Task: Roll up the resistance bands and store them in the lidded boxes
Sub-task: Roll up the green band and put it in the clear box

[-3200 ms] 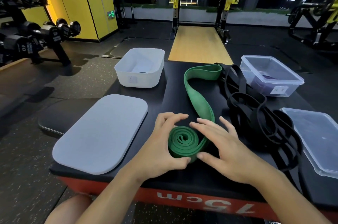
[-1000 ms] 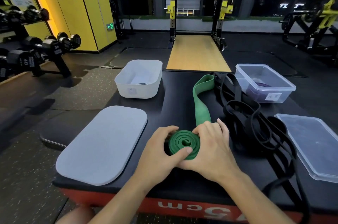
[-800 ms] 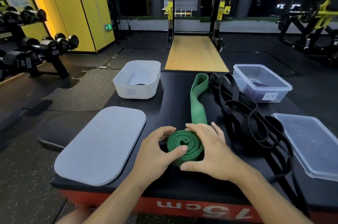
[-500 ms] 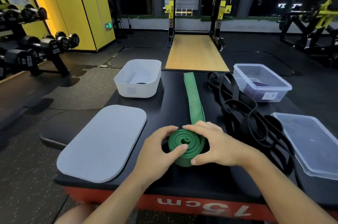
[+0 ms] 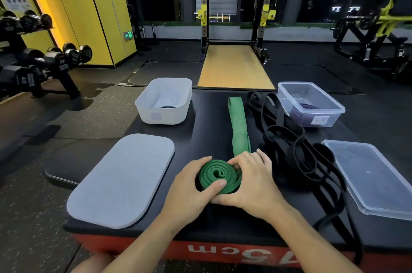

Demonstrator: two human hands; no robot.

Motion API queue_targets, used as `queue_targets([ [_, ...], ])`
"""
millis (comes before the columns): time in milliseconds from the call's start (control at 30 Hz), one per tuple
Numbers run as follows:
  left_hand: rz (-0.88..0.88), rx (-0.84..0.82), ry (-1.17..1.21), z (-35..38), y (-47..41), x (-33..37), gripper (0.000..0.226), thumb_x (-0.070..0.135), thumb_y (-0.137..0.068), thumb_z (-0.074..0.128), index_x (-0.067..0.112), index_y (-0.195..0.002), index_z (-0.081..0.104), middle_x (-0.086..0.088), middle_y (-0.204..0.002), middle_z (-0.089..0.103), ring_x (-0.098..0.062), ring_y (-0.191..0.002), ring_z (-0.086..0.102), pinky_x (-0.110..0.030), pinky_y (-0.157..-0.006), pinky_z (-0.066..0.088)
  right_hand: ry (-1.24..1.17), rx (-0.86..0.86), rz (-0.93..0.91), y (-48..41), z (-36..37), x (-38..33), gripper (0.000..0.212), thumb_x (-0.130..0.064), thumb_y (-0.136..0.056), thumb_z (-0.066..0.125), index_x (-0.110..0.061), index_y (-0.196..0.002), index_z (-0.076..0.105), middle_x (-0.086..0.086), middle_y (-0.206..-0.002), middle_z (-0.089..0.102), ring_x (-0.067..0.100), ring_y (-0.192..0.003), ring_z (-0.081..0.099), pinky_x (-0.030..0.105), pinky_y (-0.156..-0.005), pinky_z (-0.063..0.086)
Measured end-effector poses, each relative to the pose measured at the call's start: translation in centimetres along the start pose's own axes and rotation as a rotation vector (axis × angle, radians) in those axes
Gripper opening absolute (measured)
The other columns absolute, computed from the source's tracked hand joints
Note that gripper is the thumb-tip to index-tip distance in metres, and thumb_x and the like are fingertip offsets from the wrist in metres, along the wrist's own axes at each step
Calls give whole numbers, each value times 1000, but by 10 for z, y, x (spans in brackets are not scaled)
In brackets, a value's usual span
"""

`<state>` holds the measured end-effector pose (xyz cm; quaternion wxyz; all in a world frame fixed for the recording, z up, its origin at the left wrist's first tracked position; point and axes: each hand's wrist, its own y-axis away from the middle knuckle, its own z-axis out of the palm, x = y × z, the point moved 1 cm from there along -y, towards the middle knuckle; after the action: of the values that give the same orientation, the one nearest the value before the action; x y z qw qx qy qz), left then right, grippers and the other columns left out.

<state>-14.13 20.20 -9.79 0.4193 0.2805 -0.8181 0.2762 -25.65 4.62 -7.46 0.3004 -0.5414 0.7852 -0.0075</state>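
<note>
A green resistance band [image 5: 219,175] lies partly rolled into a coil on the black box top [image 5: 209,130]; its loose tail runs straight away from me. My left hand [image 5: 189,190] grips the coil's left side, thumb across its near edge. My right hand [image 5: 252,181] holds the right side, fingers curled over the spot where the tail meets the coil. A tangle of black bands [image 5: 287,145] lies to the right. At the back left stands a white open box [image 5: 165,102], with its grey lid [image 5: 121,180] nearer. A clear box [image 5: 310,104] holding a purple band sits back right.
A clear lid [image 5: 370,178] lies at the right edge. The box's red front [image 5: 225,252] is marked 75cm. A dumbbell rack [image 5: 33,65] stands on the left floor, a squat rack [image 5: 234,16] straight ahead, another machine [image 5: 379,34] far right.
The coil has grown as the tail was wound in; the tail has straightened and shortened. My right hand has shifted its fingers onto the coil's far right edge.
</note>
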Motion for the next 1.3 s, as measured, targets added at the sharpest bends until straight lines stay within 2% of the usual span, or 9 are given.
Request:
queue_targets([
  [133, -11, -9, 15, 0, -2, 0, 64, 55, -85, 79, 40, -142, 53, 28, -132, 57, 9, -124, 53, -12, -100, 41, 94, 80, -4, 2, 9, -6, 77, -92, -57, 65, -28, -98, 49, -20, -92, 46, 6, -96, 47, 41, -124, 15],
  [300, -33, 0, 60, -1, -4, -4, 65, 58, -77, 83, 36, -133, 59, 25, -124, 58, 6, -119, 57, -9, -97, 41, 118, -18, -23, 2, 7, -6, 86, -96, -62, 57, -28, -114, 51, -19, -103, 43, 7, -106, 42, 36, -125, 12],
  [367, -35, -5, 81, -3, -5, -5, 67, 60, -75, 82, 36, -134, 61, 24, -124, 61, 5, -120, 59, -17, -102, 45, 52, -93, -32, 2, 2, -4, 95, -93, -62, 61, -30, -132, 48, -23, -119, 45, 4, -120, 39, 33, -126, 7],
  [500, -71, -56, 146, -4, -5, -8, 66, 43, -80, 89, 36, -139, 60, 21, -132, 64, 5, -126, 58, -26, -111, 45, -83, -357, -94, -5, -12, 1, 109, -68, -73, 73, -36, -162, 18, -26, -158, 28, -9, -147, 13, 37, -128, -8],
  [633, -82, -61, 171, -6, -3, -6, 62, 36, -82, 89, 35, -137, 60, 22, -132, 67, 5, -128, 58, -29, -115, 45, -89, -452, -88, -15, -23, 2, 108, -54, -76, 82, -37, -162, 19, -31, -146, 29, -16, -139, 13, 29, -124, -16],
  [867, -89, -57, 65, -2, -5, 1, 71, 70, -78, 70, 45, -142, 52, 29, -134, 60, 10, -126, 54, -30, -111, 46, -24, -339, -62, -19, -13, 0, 115, -85, -57, 73, -37, -154, 35, -24, -124, 37, 4, -141, 23, 38, -128, -2],
  [967, -88, -51, 65, -2, -5, 3, 65, 67, -79, 71, 44, -138, 54, 28, -129, 63, 7, -121, 58, -32, -107, 50, -25, -271, -35, -16, -6, -6, 109, -87, -56, 73, -40, -149, 40, -19, -117, 35, 5, -129, 19, 34, -125, 4],
  [1100, -107, -88, 63, -2, -5, 1, 74, 69, -76, 73, 47, -143, 49, 29, -131, 62, 6, -124, 56, -31, -109, 47, 76, -155, -67, -14, 1, -7, 100, -93, -58, 62, -35, -138, 48, -18, -115, 40, 2, -124, 39, 38, -127, -5],
  [1300, -147, -56, 70, -2, -8, 1, 72, 55, -81, 83, 39, -145, 52, 28, -133, 61, 12, -123, 54, -20, -107, 45, 144, -120, -13, -12, 5, -10, 99, -98, -57, 56, -33, -132, 49, -20, -114, 41, 3, -118, 41, 43, -127, 2],
])
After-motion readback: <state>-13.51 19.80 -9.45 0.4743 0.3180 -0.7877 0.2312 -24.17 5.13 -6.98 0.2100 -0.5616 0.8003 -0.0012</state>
